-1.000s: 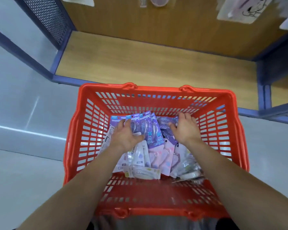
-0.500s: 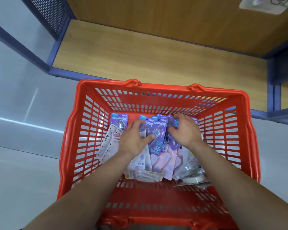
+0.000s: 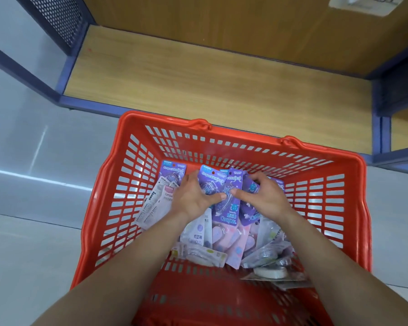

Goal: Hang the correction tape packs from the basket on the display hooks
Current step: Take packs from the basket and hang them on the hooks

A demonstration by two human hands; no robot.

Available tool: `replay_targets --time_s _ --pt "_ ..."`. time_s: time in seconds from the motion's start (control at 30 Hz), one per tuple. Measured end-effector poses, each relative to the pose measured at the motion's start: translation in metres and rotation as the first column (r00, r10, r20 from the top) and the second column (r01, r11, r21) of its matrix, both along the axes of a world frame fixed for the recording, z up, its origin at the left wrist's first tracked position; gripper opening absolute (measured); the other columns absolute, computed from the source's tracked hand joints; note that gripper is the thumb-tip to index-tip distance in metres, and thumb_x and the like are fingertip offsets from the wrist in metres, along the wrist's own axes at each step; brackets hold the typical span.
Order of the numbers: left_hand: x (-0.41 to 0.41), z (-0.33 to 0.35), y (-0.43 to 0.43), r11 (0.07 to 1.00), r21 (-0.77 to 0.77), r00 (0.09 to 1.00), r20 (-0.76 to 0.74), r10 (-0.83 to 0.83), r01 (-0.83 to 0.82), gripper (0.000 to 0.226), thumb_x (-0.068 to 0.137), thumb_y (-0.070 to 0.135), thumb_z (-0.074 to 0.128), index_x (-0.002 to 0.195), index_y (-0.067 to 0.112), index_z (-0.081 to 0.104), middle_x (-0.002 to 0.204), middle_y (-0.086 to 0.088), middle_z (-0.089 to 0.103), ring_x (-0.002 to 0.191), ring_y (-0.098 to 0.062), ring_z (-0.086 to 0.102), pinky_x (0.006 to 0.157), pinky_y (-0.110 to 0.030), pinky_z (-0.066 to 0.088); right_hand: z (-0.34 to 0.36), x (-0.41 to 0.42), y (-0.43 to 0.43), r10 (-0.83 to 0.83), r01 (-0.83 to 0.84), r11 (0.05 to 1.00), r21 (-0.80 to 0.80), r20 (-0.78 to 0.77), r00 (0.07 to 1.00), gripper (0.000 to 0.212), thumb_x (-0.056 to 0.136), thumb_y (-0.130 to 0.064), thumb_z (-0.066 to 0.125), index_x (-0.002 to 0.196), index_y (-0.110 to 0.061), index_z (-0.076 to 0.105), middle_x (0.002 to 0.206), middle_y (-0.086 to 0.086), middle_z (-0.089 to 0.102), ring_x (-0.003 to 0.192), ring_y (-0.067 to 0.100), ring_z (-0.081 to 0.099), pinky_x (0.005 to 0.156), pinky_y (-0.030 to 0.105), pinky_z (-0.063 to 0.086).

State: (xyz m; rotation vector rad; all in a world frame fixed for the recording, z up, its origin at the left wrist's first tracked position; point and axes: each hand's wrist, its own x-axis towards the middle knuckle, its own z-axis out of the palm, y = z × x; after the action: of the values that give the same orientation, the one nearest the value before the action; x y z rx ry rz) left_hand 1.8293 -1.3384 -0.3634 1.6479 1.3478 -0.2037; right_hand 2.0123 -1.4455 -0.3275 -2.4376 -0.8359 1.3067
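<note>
Head view: both hands are inside the red basket [image 3: 245,141], where the left hand [image 3: 193,198] and right hand [image 3: 267,196] each grip a fanned bunch of purple correction tape packs [image 3: 231,209], thumbs across the fronts and fingers curled over the top edges. Pink and white packs [image 3: 224,237] lie loose on the basket floor beneath. A wooden shelf [image 3: 198,78] stands just beyond the basket.

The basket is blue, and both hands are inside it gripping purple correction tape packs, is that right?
Not quite: the basket is red, not blue. The head view shows the left hand and right hand inside it, gripping purple correction tape packs.
</note>
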Motion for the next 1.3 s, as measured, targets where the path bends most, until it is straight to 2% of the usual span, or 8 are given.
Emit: replay_targets --time_s 0.1,0.2,0.37,0.5,0.73,0.83,0.93,1.3 --pt "-0.001 0.004 0.003 0.995 -0.077 0.997 0.037 0.07 -0.067 0.116 0.057 0.069 0.087 0.151 0.02 0.039 0.13 0.001 0.062 0.121 -0.02 0.061 0.102 -0.042 0.051 -0.001 -0.013 0.003 -0.016 0.012 0.999 0.044 0.094 0.995 0.082 0.066 -0.073 0.078 0.128 -0.024 0.057 0.128 -0.005 0.062 0.118 0.02 0.06 0.093 0.039 0.05" --pt "-0.004 0.008 0.003 0.985 -0.109 0.983 0.114 0.144 -0.132 0.1 0.043 0.07 0.084 0.128 0.029 0.052 0.1 0.012 0.068 0.098 -0.013 0.067 0.094 -0.043 0.054 0.003 -0.019 0.0 -0.122 0.127 0.978 0.165 -0.04 0.992 0.049 0.068 -0.05 0.083 0.105 -0.025 0.064 0.107 -0.007 0.071 0.103 0.019 0.068 0.088 0.043 0.055" --pt "-0.002 0.025 -0.001 0.98 -0.115 0.958 0.219 0.183 -0.16 0.073 0.063 0.041 0.096 0.12 0.024 0.054 0.096 0.01 0.07 0.087 -0.009 0.066 0.089 -0.038 0.056 0.019 -0.028 0.003 -0.122 0.166 0.95 0.264 -0.177 0.977 0.025 0.077 -0.013 0.074 0.096 -0.029 0.072 0.087 -0.007 0.077 0.085 0.015 0.073 0.08 0.04 0.058" --pt "0.0 0.043 -0.009 0.962 -0.108 0.901 0.338 0.272 -0.25 0.055 0.074 0.016 0.092 0.117 0.013 0.057 0.097 0.005 0.072 0.077 0.002 0.069 0.07 -0.013 0.051 0.03 -0.034 0.005 -0.197 0.272 0.899 0.343 -0.237 0.951 0.022 0.082 -0.011 0.071 0.099 -0.025 0.072 0.09 -0.004 0.078 0.086 0.021 0.074 0.084 0.048 0.06" --pt "0.002 0.063 -0.025 0.937 -0.227 0.845 0.415 0.339 -0.264 0.05 0.082 -0.001 0.082 0.123 0.009 0.055 0.104 -0.003 0.074 0.084 -0.008 0.071 0.076 -0.021 0.059 0.053 -0.035 -0.008 -0.294 0.387 0.818 0.426 -0.269 0.917 0.024 0.091 -0.002 0.06 0.098 -0.021 0.073 0.086 -0.001 0.077 0.079 0.011 0.072 0.079 0.039 0.058" --pt "0.004 0.056 -0.033 0.96 -0.235 0.9 0.368 0.232 -0.151 0.047 0.084 -0.006 0.078 0.114 0.022 0.055 0.108 -0.01 0.073 0.091 -0.021 0.072 0.091 -0.042 0.06 0.048 -0.027 -0.031 -0.331 0.423 0.814 0.397 -0.281 0.901 0.022 0.095 0.0 0.059 0.1 -0.017 0.073 0.093 0.009 0.076 0.086 0.02 0.073 0.084 0.048 0.06" --pt "0.009 0.047 -0.033 0.963 -0.243 0.929 0.316 0.195 -0.119 0.045 0.083 0.003 0.082 0.119 0.02 0.059 0.109 -0.009 0.076 0.099 -0.027 0.074 0.095 -0.052 0.058 0.038 -0.024 -0.047 -0.416 0.516 0.785 0.343 -0.325 0.849 0.024 0.096 0.004 0.061 0.093 -0.018 0.071 0.092 0.0 0.076 0.086 0.018 0.072 0.08 0.039 0.057" --pt "0.021 0.028 -0.027 0.966 -0.253 0.974 0.225 -0.001 0.06 0.034 0.091 0.035 0.077 0.113 0.019 0.055 0.114 -0.003 0.06 0.105 -0.02 0.062 0.092 -0.026 0.051 0.014 -0.013 -0.053 -0.515 0.646 0.713 0.273 -0.421 0.747 0.014 0.095 -0.001 0.067 0.104 -0.009 0.074 0.095 0.002 0.079 0.087 0.019 0.077 0.073 0.034 0.06"
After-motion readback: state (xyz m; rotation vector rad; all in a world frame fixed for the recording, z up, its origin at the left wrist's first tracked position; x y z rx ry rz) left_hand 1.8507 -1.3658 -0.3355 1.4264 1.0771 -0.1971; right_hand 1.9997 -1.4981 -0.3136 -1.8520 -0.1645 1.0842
